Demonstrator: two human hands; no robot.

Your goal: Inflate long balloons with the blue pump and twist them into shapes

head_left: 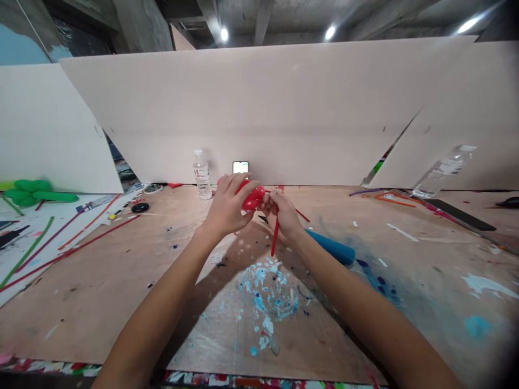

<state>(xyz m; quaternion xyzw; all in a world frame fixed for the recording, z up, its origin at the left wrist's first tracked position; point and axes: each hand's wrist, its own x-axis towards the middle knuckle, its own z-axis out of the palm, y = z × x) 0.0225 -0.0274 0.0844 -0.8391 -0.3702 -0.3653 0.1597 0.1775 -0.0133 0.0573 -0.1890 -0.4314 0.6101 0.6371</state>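
A shiny red balloon [253,198] is held up above the middle of the wooden table [133,270]. Around its left and upper side curve the fingers of my left hand [229,204]. At the balloon's right end my right hand [281,212] is closed in a pinch on its thin red tail [275,237], which hangs down below the fingers. Another thin red piece [302,216] sticks out to the right behind my right hand. The exact spot where the fingertips grip is partly hidden.
A blue tube [333,247] lies beside my right forearm. Behind stand a water bottle [202,175], a lit phone [240,167] and white boards [243,113]. Green balloons [32,193] and long thin balloons are at left. Another bottle [444,172] leans at right.
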